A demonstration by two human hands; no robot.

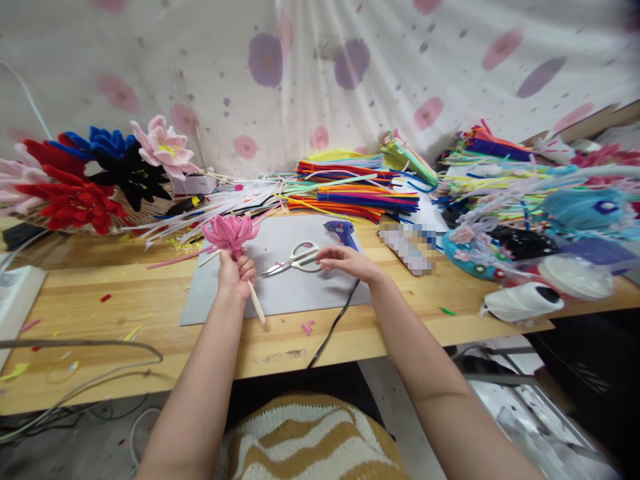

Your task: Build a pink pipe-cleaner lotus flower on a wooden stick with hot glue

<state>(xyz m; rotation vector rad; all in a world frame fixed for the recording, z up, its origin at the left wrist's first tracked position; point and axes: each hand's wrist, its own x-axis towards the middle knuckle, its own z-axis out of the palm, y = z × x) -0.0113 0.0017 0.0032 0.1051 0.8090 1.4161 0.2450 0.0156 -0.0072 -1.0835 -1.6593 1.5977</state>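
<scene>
Upright in my left hand (236,275) is a pink fuzzy flower (231,233); my fingers wrap round its base, and its pale stick stem (257,304) pokes out below them. My right hand (350,263) hovers by the handles of the white-handled scissors (303,257), its fingers stretched out; whether the fingertips touch a handle is unclear. The scissors lie on a grey mat (280,293) with their blades pointing left, slightly opened. Just behind my right hand, a blue glue gun (342,233) lies at the mat's back right.
Finished fuzzy flowers (83,203) stand at the back left. Bundles of coloured pipe cleaners (350,197) line the back. A white thread spool (523,303) and decorated pieces sit at the right. A black cord (334,327) crosses the wooden table's (195,360) front edge.
</scene>
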